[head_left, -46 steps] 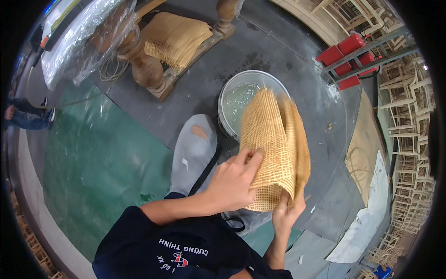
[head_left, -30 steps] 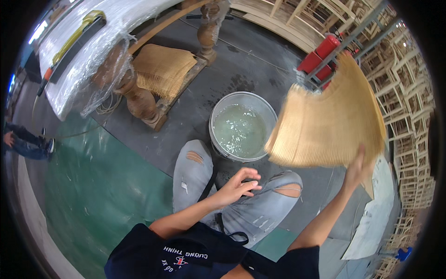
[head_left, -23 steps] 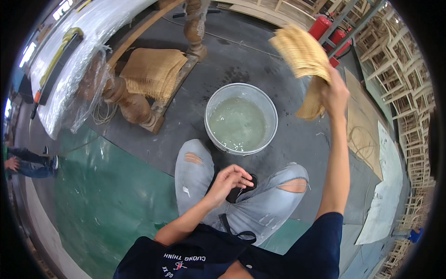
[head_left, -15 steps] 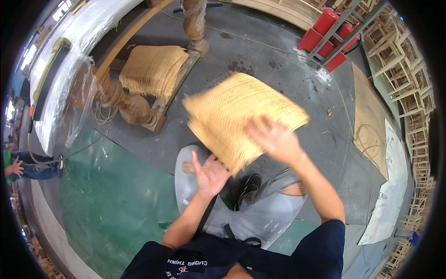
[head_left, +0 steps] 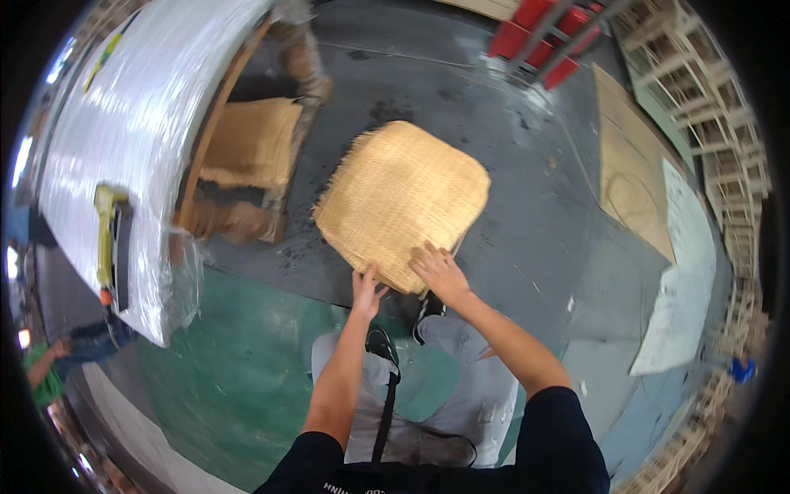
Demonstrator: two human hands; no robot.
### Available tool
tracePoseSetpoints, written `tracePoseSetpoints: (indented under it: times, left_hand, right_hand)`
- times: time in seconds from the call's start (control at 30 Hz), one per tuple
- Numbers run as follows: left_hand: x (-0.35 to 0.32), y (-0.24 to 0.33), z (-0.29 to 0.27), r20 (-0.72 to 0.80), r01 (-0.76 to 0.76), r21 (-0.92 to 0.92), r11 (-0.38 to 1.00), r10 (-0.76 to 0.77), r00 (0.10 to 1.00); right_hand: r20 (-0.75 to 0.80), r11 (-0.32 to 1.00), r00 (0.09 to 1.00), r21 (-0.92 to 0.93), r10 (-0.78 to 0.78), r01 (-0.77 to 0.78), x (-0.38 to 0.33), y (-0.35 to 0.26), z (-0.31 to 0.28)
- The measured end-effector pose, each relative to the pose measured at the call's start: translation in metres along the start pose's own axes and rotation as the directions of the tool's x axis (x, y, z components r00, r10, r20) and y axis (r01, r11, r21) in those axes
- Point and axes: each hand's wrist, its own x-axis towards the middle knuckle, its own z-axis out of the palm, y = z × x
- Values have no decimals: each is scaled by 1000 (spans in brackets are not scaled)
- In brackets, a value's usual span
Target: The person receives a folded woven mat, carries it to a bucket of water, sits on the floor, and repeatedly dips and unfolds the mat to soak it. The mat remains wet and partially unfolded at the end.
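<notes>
Spreading flat above the dark grey floor [head_left: 527,214], the pale square woven cane mat [head_left: 403,202] looks light, springy and frayed at its edges; gripping its near edge seems best, where the left hand [head_left: 366,290] pinches and the right hand [head_left: 440,272] clasps it.

left hand [head_left: 366,290]: arm outstretched, fingers gripping | right hand [head_left: 440,272]: arm outstretched, palm-down, gripping

Even, moderately bright indoor light; strong glare on the plastic-wrapped surface [head_left: 123,140] at far left; soft shadows only. Motion blur smears the far left; fisheye bending and black vignette ring the rim.
</notes>
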Motion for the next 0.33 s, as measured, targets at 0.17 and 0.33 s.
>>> tracePoseSetpoints:
  times: [0.17, 0.33]
  left_hand:
    - [-105, 25, 12, 10, 74, 384, 921, -84, 996]
    - [-255, 96, 8, -131, 142, 860, 489, -58, 990]
  right_hand:
    - [271, 950, 958, 266, 91, -165, -78, -29, -66]
    - [234, 697, 838, 470, 493, -541, -237, -79, -135]
